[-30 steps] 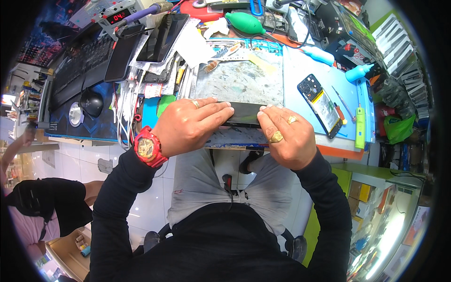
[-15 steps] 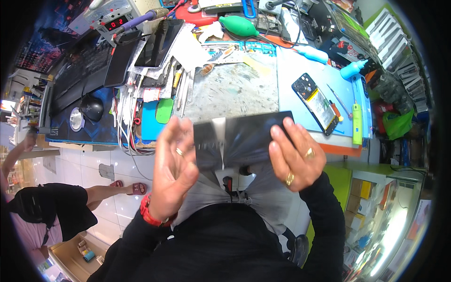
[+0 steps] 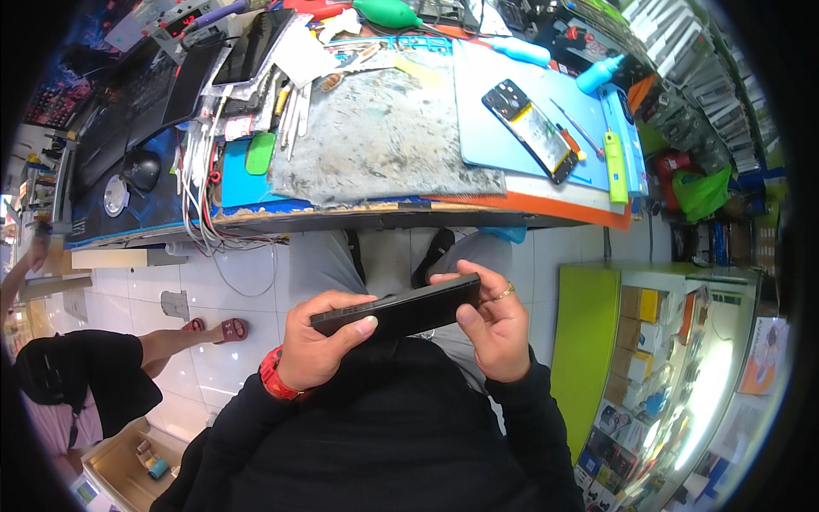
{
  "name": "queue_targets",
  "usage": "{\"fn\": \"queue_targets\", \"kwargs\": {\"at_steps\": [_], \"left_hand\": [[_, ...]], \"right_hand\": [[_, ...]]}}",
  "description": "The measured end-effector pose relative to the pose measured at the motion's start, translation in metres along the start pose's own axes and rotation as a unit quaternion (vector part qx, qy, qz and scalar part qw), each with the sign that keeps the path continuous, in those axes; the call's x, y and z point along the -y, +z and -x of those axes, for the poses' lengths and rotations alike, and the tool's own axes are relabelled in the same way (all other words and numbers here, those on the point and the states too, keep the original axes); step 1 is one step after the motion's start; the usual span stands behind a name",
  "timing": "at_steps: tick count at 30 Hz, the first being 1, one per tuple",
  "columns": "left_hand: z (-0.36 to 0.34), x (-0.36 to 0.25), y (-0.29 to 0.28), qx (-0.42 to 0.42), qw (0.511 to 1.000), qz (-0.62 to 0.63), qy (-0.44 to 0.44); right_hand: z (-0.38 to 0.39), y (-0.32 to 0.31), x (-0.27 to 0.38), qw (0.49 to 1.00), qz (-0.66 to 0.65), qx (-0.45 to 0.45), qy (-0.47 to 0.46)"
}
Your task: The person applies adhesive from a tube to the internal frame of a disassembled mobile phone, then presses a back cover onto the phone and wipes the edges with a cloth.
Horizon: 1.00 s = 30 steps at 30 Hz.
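Note:
A black phone (image 3: 409, 314) is held level in front of my body, below the bench edge, tilted so one long side edge shows. My left hand (image 3: 320, 341) grips its left end, thumb along the near face and fingers on the far side. Around the right end my right hand (image 3: 497, 328) is closed, a ring on one finger. On the bench beyond lies another phone (image 3: 537, 132) with its back off and battery exposed, on a light blue mat (image 3: 478, 128). Beside it rest a thin screwdriver (image 3: 573, 124) and a green tool (image 3: 613, 166).
A stained grey work mat (image 3: 384, 128) covers the bench middle. To its left lie dark phones (image 3: 252, 47), cables (image 3: 198, 183) and a mouse (image 3: 141, 171). A green-sided display case (image 3: 589, 341) stands at right. Another person (image 3: 94, 367) is at lower left.
Both hands have brought the phone down and nearer my body, turning it from its glossy face to its edge. The left hand has closed on it. The view has shifted.

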<state>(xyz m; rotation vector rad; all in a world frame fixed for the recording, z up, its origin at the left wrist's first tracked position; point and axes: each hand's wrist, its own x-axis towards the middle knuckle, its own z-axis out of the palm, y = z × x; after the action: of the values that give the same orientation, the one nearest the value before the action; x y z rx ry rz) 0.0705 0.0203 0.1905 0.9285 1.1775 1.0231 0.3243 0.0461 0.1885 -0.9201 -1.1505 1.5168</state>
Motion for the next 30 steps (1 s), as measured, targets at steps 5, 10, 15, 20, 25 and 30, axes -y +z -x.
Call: {"fn": "queue_targets", "kwargs": {"at_steps": [5, 10, 15, 20, 25, 30], "left_hand": [[0.014, 0.011, 0.005, 0.009, 1.0, 0.005, 0.029], [0.022, 0.014, 0.006, 0.013, 0.999, 0.003, 0.05], [0.025, 0.012, 0.008, 0.016, 1.0, 0.001, 0.014], [0.024, 0.007, 0.01, 0.022, 1.0, -0.01, 0.015], [0.021, 0.009, 0.007, 0.055, 0.994, -0.063, 0.075], [0.019, 0.01, 0.006, 0.057, 0.991, -0.082, 0.089]], "right_hand": [[0.017, -0.002, 0.005, 0.998, 0.006, -0.031, 0.056], [0.024, 0.001, 0.006, 0.998, 0.035, -0.027, 0.035], [0.029, 0.004, -0.002, 0.997, 0.026, -0.069, 0.007], [0.029, 0.009, -0.002, 0.997, 0.003, -0.073, 0.011], [0.027, 0.007, -0.004, 0.992, 0.117, -0.055, 0.003], [0.025, 0.01, 0.001, 0.979, 0.195, -0.053, -0.001]]}}
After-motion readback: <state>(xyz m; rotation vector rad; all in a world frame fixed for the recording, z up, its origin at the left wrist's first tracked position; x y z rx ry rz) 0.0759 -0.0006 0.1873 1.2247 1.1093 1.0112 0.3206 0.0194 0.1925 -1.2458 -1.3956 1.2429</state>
